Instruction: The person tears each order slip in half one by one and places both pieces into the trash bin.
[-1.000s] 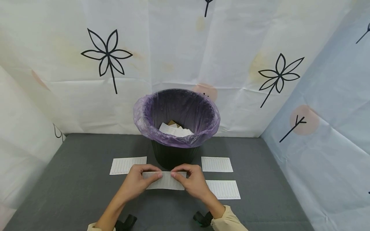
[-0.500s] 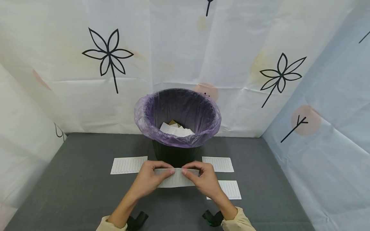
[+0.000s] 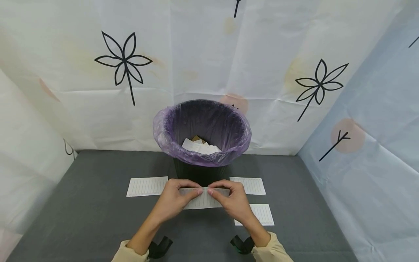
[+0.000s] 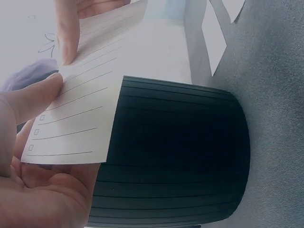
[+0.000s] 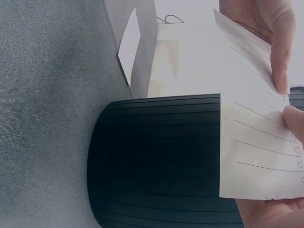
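Observation:
A white lined sheet of paper [image 3: 204,201] with small checkboxes along one edge is held in front of the bin. My left hand [image 3: 173,200] pinches its top edge between thumb and fingers, left of the middle. Just right of the middle, my right hand [image 3: 236,202] pinches the same edge, the two thumbs close together. In the left wrist view the sheet [image 4: 90,109] is whole and slightly bowed, its row of checkboxes near the thumb. The right wrist view shows the other half of the paper [image 5: 256,152], with fingers partly hidden behind it.
Behind the hands stands a black bin [image 3: 198,171] with a purple liner [image 3: 160,134] and white paper scraps [image 3: 199,147] inside. One lined sheet [image 3: 147,186] lies left on the grey table [image 3: 82,214]; two more, a back sheet [image 3: 252,186] and a front sheet [image 3: 263,214], lie right.
Both hands have moved right and a little away from me, carrying the sheet nearer the bin. Their thumbs still pinch the same edge. The sheets on the table stay put.

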